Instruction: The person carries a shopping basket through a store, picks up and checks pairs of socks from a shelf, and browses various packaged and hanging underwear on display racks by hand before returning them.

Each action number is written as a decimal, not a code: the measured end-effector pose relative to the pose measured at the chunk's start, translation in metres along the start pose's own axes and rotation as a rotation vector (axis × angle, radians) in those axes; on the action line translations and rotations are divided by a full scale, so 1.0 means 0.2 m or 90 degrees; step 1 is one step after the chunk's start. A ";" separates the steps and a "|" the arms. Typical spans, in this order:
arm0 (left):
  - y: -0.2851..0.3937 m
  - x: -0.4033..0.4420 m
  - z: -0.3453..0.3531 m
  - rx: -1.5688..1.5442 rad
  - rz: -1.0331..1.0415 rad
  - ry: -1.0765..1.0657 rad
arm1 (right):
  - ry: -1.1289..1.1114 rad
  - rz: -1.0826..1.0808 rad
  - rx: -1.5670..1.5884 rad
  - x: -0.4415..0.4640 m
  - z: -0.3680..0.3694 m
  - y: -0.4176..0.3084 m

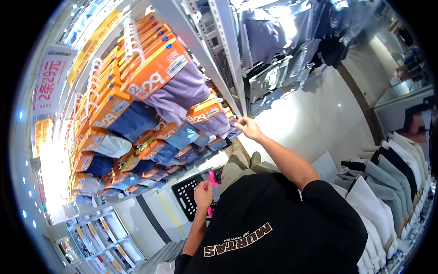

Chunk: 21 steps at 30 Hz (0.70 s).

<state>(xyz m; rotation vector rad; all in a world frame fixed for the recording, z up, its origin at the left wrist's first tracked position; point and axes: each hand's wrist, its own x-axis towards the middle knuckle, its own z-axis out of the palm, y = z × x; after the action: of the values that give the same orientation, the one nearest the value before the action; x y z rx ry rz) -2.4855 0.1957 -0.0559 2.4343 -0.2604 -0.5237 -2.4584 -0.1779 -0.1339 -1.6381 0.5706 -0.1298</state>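
My right hand (248, 128) reaches out to the rack's lower right end, its thumb and fingertips pinched together beside a dark packaged garment (233, 133). Whether the fingertips grip that pack's edge is too small to tell. Low in front of my body, my left hand (203, 195) has its fingers curled over a black perforated basket (181, 197). A pink strip (212, 179) and something greyish lie right beside those fingers; what they hold, if anything, is hidden. Above both hands hang rows of folded garments with orange cards, among them a lilac one (182, 89).
White hooks (131, 39) jut from the display. A metal upright (228, 50) stands just past my right hand, with bagged dark clothes (269, 36) behind it. Light and dark garments (372, 196) hang on a rail to the right. A price sign (51, 77) hangs at left.
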 end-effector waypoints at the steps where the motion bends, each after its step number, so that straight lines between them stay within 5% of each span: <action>1: -0.01 0.00 0.02 -0.010 0.009 0.016 | 0.031 0.029 0.010 -0.05 -0.02 0.13; 8: 0.00 0.01 0.09 0.065 0.069 -0.004 | 0.034 0.376 -0.180 -0.68 -0.37 1.08; 10: 0.04 0.02 0.11 0.071 0.076 -0.034 | 0.105 0.360 -0.256 -0.93 -0.46 1.28; 16: 0.16 0.08 0.20 -0.084 0.036 -0.088 | 0.158 0.552 -0.113 -1.23 -0.63 1.25; 21: 0.17 0.15 0.30 -0.069 0.010 -0.144 | 0.114 0.519 -0.132 -1.05 -0.68 1.40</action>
<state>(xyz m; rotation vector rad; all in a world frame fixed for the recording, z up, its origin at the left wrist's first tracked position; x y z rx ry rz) -2.4860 0.1270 -0.0868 2.2672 -0.3366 -0.7875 -2.7758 -0.2206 -0.3301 -1.4773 1.3784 0.3981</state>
